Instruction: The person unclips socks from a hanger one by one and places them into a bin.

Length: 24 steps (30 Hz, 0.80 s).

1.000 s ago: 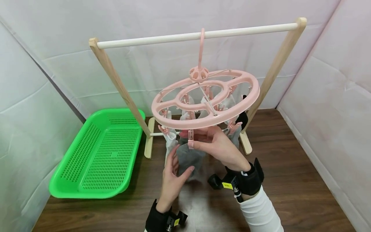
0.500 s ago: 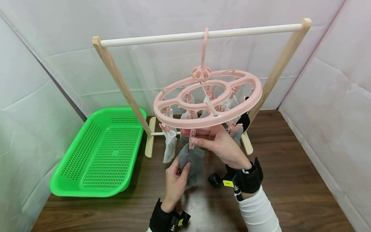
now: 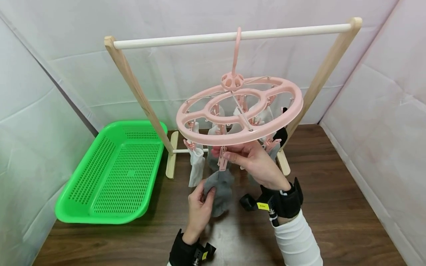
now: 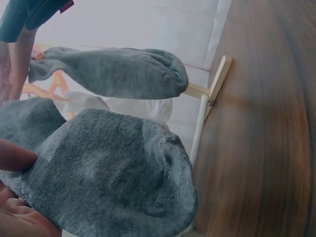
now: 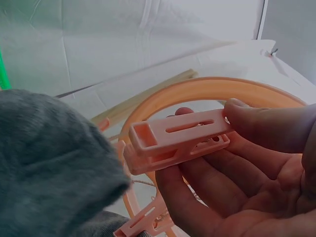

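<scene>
Head view: I had the person's left hand (image 3: pixel 199 207) low at front centre, thumb and fingers pinching a soft grey knit sock (image 3: pixel 221 192) by its near side. Sock location: below the front rim of the hanger, above the dark brown wood-grain surface (image 3: pixel 349 207), its upper edge just under a slim pale-pink plastic clip (image 3: pixel 222 159). The right hand (image 3: pixel 256 162) gripped that clip, thumb on one side and fingers on the other; the right wrist view agreed. There I read the sock as lying beside the clip's far end; contact between the two I could not tell, nor how far the clip's mouth was parted. Left wrist view: thumb pressed on the sock, toe part spread toward the camera, with a second grey sock (image 4: pixel 118 74) behind it. Overhead, the round pale-pink plastic hanger (image 3: pixel 229 139) hung tilted by its hook from a white rod (image 3: pixel 179 40) between two light wooden posts (image 3: pixel 136 88). I logged a small white sock (image 3: pixel 197 170) hanging left of the gripped clip and a black cloth item (image 3: pixel 280 136) at the right rear. A green perforated plastic basket (image 3: pixel 131 173) stood to the left of the posts.
</scene>
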Each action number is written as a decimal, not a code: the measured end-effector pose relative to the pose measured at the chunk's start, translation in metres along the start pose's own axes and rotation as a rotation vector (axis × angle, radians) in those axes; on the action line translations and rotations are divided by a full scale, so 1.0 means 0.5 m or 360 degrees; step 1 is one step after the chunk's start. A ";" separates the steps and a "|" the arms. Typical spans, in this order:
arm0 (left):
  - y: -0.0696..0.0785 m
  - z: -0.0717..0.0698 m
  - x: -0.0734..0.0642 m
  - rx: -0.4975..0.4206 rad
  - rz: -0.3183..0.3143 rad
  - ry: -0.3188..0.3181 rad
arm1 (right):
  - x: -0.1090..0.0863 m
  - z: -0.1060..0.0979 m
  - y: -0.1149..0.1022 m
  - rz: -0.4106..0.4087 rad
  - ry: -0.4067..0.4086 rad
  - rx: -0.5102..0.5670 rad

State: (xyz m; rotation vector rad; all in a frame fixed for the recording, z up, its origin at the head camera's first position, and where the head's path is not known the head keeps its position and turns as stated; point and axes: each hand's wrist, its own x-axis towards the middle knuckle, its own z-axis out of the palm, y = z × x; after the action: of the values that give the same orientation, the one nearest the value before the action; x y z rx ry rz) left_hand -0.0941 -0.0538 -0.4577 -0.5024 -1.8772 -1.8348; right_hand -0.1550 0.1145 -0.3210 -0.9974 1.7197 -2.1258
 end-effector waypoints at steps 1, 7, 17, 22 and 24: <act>-0.001 -0.002 -0.002 0.0006 -0.0005 -0.0006 | 0.000 -0.002 -0.001 -0.0003 0.0004 0.0003; -0.008 -0.024 -0.011 0.0056 -0.0035 0.0010 | -0.001 -0.008 -0.004 -0.0014 0.0020 -0.0043; -0.008 -0.058 0.002 0.0149 -0.0032 0.0101 | -0.009 -0.013 -0.011 0.0121 0.0040 -0.0134; -0.003 -0.088 0.008 0.0262 0.0003 0.0108 | -0.015 -0.017 -0.010 0.0187 0.0037 -0.0169; 0.001 -0.104 0.014 0.0308 0.0024 0.0097 | -0.016 -0.019 -0.010 0.0205 0.0028 -0.0188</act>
State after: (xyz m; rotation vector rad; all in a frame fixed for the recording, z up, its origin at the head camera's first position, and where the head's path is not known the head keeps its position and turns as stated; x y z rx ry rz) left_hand -0.0958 -0.1059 -0.4536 -0.3876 -1.9782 -1.6189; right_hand -0.1540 0.1277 -0.3202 -0.8734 1.8832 -1.9794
